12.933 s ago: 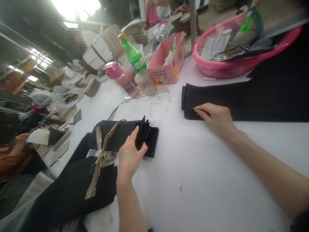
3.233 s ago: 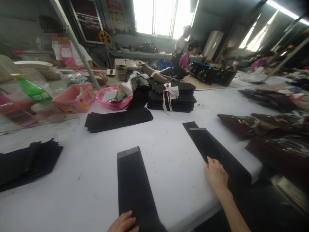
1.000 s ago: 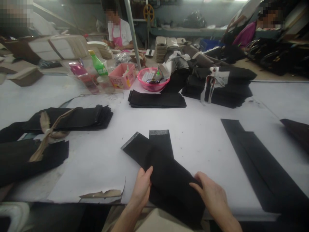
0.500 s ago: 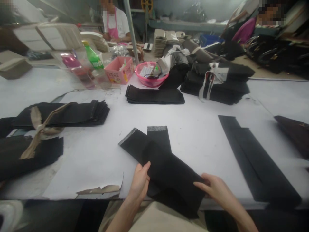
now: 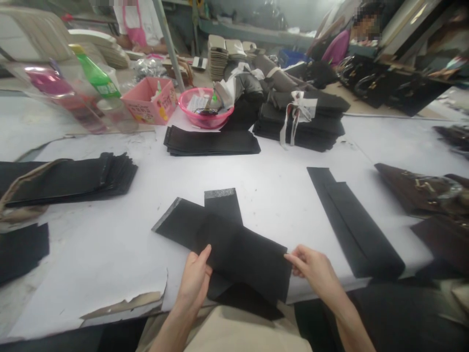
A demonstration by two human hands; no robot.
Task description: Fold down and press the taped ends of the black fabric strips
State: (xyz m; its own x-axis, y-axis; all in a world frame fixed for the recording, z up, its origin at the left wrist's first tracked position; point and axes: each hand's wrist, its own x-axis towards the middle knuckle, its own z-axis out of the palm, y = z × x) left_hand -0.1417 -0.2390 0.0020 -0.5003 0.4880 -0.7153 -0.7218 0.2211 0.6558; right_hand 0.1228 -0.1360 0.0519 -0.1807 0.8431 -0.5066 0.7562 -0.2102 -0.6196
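Observation:
A flat black panel (image 5: 249, 254), leather-like or fabric, lies slantwise between my hands, with a greyish strip along its far left end. My left hand (image 5: 196, 276) grips its near edge, thumb on top and fingers underneath. At the right end, thumb and forefinger of my right hand (image 5: 311, 269) pinch the panel's upper corner. Beneath it, crossing at an angle, is a second black panel (image 5: 223, 208) with a similar grey end; its middle is hidden. Further right, overlapping black panels (image 5: 355, 225) lie on the white-covered table (image 5: 278, 200).
Beyond are a stack of black panels (image 5: 212, 142), a ribbon-tied black bundle (image 5: 304, 122), a pink basin (image 5: 207, 120), a pink box (image 5: 150, 102) and a green bottle (image 5: 97, 73). More black panels (image 5: 73, 178) lie left, dark bags (image 5: 421, 190) right. Two people are across the table.
The view has shifted to the right, so things appear further left. My right hand has raised the panel's right end slightly and now pinches its corner; my left hand keeps its grip.

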